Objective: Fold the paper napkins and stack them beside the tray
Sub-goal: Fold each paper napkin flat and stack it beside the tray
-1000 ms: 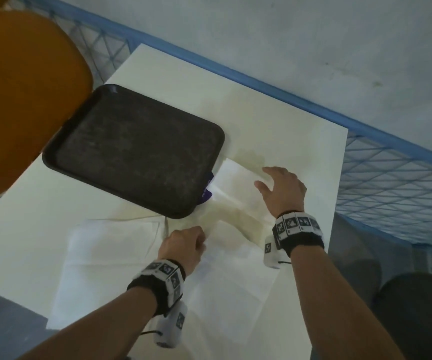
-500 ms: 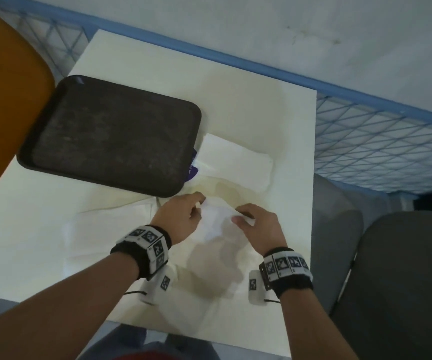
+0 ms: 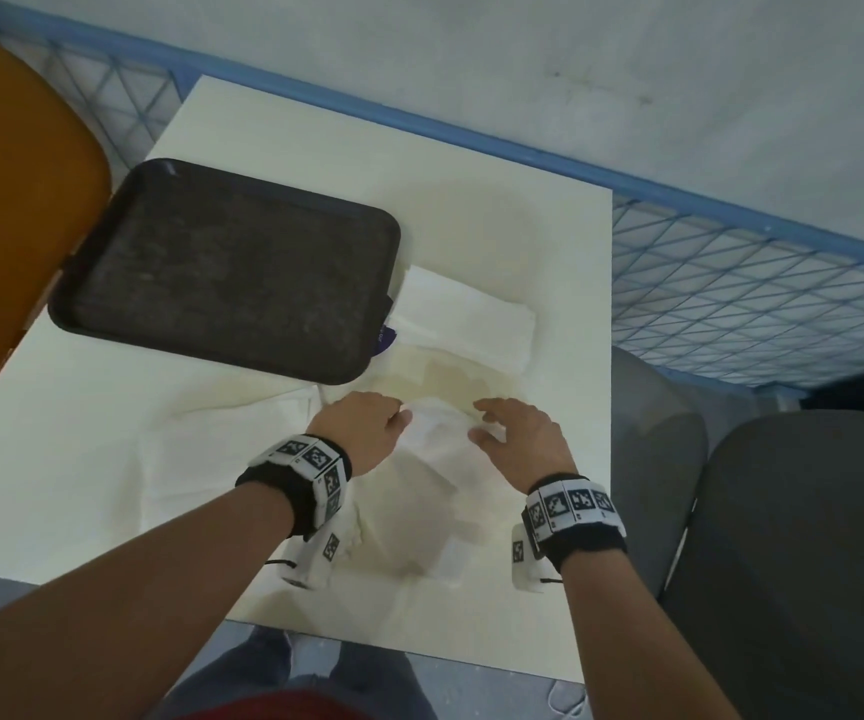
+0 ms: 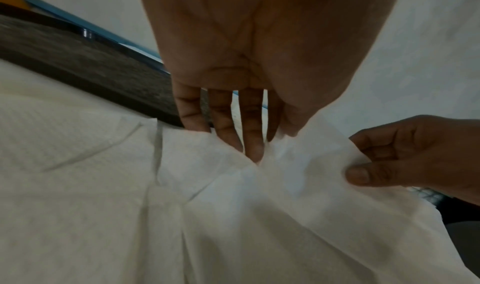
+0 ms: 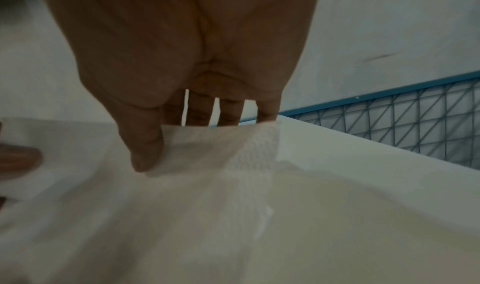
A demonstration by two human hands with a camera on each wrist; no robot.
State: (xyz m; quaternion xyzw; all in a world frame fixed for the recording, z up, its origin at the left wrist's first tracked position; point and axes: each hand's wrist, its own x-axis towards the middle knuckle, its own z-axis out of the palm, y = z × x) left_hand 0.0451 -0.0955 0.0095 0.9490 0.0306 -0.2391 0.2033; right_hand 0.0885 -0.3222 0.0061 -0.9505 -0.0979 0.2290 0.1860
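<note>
A white paper napkin [image 3: 435, 459] is lifted off the table by its far edge, held between both hands. My left hand [image 3: 367, 428] pinches the napkin [image 4: 259, 185] at its left corner, thumb against fingers. My right hand [image 3: 513, 433] pinches the right corner of the napkin [image 5: 221, 148] between thumb and fingers. A folded napkin [image 3: 466, 319] lies flat just right of the dark tray [image 3: 222, 272]. Another unfolded napkin [image 3: 222, 459] lies on the table left of my left hand.
The white table [image 3: 471, 200] ends close to my right hand at its right edge [image 3: 609, 356]. A blue mesh fence [image 3: 757, 304] runs behind and right. An orange chair [image 3: 9, 210] stands at left, dark grey chairs [image 3: 793, 537] at right.
My right hand came back from the folded napkin beside the tray and took the near napkin's right corner. Both hands have lifted that napkin's far edge off the table.
</note>
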